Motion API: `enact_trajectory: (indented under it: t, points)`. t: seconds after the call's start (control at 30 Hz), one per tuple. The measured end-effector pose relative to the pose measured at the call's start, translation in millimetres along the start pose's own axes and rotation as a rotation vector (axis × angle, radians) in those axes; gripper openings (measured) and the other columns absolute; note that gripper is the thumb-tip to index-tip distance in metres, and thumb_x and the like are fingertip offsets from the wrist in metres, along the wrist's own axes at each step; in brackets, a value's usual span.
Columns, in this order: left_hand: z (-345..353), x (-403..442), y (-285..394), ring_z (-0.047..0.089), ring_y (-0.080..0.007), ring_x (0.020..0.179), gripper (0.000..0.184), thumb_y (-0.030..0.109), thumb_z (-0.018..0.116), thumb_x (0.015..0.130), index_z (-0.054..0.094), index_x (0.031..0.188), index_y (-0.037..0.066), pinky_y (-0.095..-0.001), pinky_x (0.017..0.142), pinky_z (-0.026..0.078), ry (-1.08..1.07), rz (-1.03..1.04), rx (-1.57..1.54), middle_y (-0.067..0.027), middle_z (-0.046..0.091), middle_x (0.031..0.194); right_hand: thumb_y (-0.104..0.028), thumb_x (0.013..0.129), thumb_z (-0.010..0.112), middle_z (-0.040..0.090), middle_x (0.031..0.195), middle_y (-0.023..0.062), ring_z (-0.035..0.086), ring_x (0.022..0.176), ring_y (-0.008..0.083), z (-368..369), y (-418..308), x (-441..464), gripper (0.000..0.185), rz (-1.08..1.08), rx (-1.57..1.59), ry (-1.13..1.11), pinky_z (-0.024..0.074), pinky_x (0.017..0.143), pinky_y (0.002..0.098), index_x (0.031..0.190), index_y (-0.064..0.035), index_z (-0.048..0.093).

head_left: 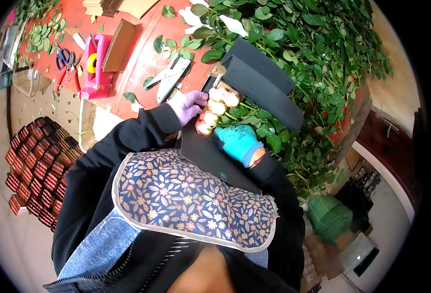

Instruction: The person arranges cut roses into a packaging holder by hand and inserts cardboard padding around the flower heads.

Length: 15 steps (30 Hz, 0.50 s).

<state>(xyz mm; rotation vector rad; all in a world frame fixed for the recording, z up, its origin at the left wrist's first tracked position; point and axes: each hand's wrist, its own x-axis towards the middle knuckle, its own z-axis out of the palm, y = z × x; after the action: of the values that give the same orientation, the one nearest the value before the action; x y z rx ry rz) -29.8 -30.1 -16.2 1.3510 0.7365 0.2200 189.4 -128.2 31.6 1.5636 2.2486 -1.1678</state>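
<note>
Pale pink-and-cream roses (pixel 216 108) lie bunched in the middle, their leafy stems running off to the right. At their left edge is my left hand (pixel 188 105), in a lavender glove, its fingers bent and drawn together; what they pinch is too small to tell. My right hand (pixel 240 143), in a teal glove, rests just below the blooms beside the stems, its fingertips hidden. Dark corrugated wrap (pixel 262 83) is folded above the stems. A black board (pixel 215 163) extends below the roses, towards the floral apron (pixel 191 200).
Grey-and-white shears (pixel 172 78), a pink tape dispenser (pixel 97 68) and pliers (pixel 70 68) lie on the red table (pixel 139 36). Piled leafy stems (pixel 318 53) cover the right side. Stacked dark-red bundles (pixel 42 166) stand at lower left, a green bundle (pixel 329 219) at lower right.
</note>
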Motion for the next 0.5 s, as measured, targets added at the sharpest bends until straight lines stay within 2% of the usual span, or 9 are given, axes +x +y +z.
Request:
enact_trajectory:
  t: [0.17, 0.3, 0.4, 0.47, 0.5]
  points:
    - [2, 2, 8, 0.059, -0.0189, 0.103, 0.041, -0.009, 0.05, 0.092, 0.05, 0.132, -0.001, -0.0306, 0.093, 0.049, -0.012, -0.095, -0.12, -0.011, 0.06, 0.119, -0.023, 0.084, 0.057, 0.068, 0.075, 0.0153, 0.066, 0.065, 0.0348, -2, 2, -3, 0.018, -0.007, -0.005, 0.003, 0.0516, 0.059, 0.0487, 0.082, -0.0103, 0.069]
    - [3, 4, -5, 0.059, -0.0187, 0.103, 0.041, -0.009, 0.05, 0.092, 0.049, 0.133, 0.0, -0.0306, 0.093, 0.05, -0.024, -0.074, -0.113, -0.0105, 0.059, 0.119, -0.023, 0.084, 0.057, 0.069, 0.075, 0.0151, 0.067, 0.066, 0.0342, -8, 1, -3, 0.018, -0.011, 0.0, 0.005, 0.0523, 0.06, 0.0478, 0.081, -0.0102, 0.069]
    - [-2, 3, 1, 0.061, -0.0172, 0.101, 0.037, -0.008, 0.051, 0.092, 0.053, 0.128, -0.001, -0.0295, 0.09, 0.05, -0.023, -0.109, -0.272, -0.0106, 0.062, 0.117, -0.023, 0.084, 0.057, 0.069, 0.073, 0.0145, 0.067, 0.066, 0.0334, -8, 2, -4, 0.019, -0.012, 0.026, 0.062, 0.0525, 0.06, 0.0476, 0.078, -0.0107, 0.071]
    - [-12, 1, 14, 0.067, -0.0205, 0.091, 0.025, -0.005, 0.055, 0.088, 0.064, 0.11, 0.002, -0.03, 0.082, 0.053, 0.027, 0.15, 0.166, -0.0102, 0.069, 0.101, -0.023, 0.085, 0.058, 0.065, 0.07, 0.0132, 0.064, 0.064, 0.0334, -3, 7, -4, 0.014, -0.057, 0.05, 0.041, 0.0494, 0.057, 0.0468, 0.08, -0.0108, 0.064]
    - [-21, 7, 27, 0.069, -0.0252, 0.086, 0.02, 0.001, 0.061, 0.085, 0.068, 0.103, 0.005, -0.0322, 0.078, 0.054, -0.023, 0.427, 0.446, -0.01, 0.071, 0.101, -0.023, 0.083, 0.059, 0.065, 0.07, 0.0135, 0.064, 0.064, 0.0334, -1, 9, -3, 0.015, -0.05, 0.066, 0.037, 0.0494, 0.058, 0.0468, 0.078, -0.0109, 0.066]
